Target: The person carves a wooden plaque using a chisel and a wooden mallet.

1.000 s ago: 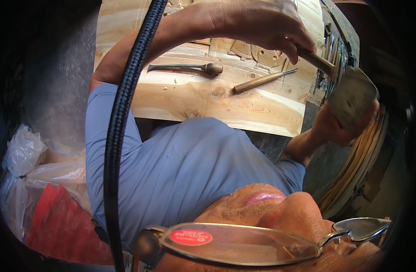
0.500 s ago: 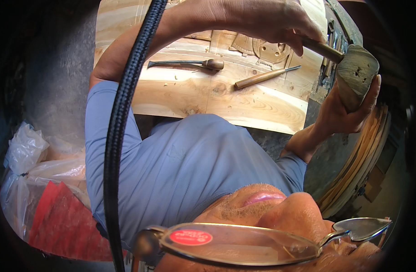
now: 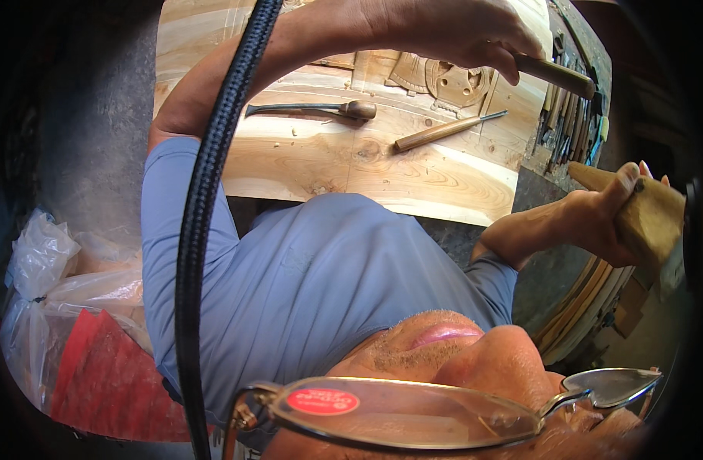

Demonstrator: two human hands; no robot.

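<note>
At the top, my left hand [image 3: 481,38] is closed around the wooden handle of a carving chisel [image 3: 557,75]. The handle's butt end points right, and its blade is hidden by the hand. Out to the right, my right hand [image 3: 600,218] grips a block-shaped wooden mallet [image 3: 654,218], held apart from the chisel handle. Beneath my left arm lies a carved wood panel [image 3: 290,169] with round relief work [image 3: 458,83]. Resting on the panel are a gouge with a short bulbous handle [image 3: 359,110] and a slim chisel with a long wooden handle [image 3: 435,135].
A row of carving tools [image 3: 570,115] lies beyond the panel's right edge. Curved wooden rims [image 3: 585,307] stand at the lower right. A tied clear plastic bag [image 3: 41,261] and a red object [image 3: 110,376] sit at the left. A black braided cable [image 3: 194,230] crosses the view.
The mallet has swung away from the chisel handle's end, outward to the right and lower in the picture, turning in my right hand. My left hand stays nearly in place.
</note>
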